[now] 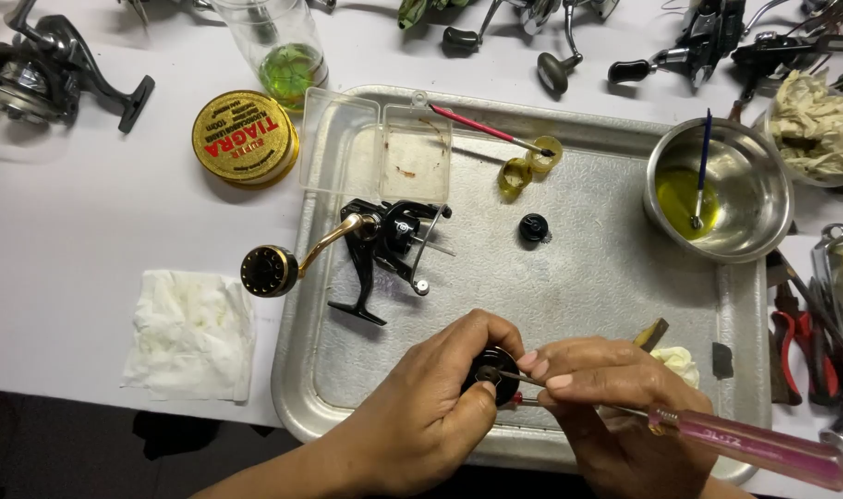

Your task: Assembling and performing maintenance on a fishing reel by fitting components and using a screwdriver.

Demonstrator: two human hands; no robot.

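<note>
Left hand (421,416) grips a black spool (491,374); right hand (615,407) grips a pink-handled screwdriver (745,445); black reel (384,245), steel bowl (754,199) sit farther up the tray (606,277)

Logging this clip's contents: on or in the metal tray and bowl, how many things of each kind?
Fishing reel body: 1
Clear plastic box: 1
Brushes: 2, red-handled, blue in the bowl
Yellow rings: 2
Black cap: 1
Metal bowl: 1
Black part in the left hand: 1
Pink-handled screwdriver in the right hand: 1
Total: 10

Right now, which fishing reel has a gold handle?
The black reel lying on the metal tray, above the hands; the other reels sit off the tray with dark handles.
</note>
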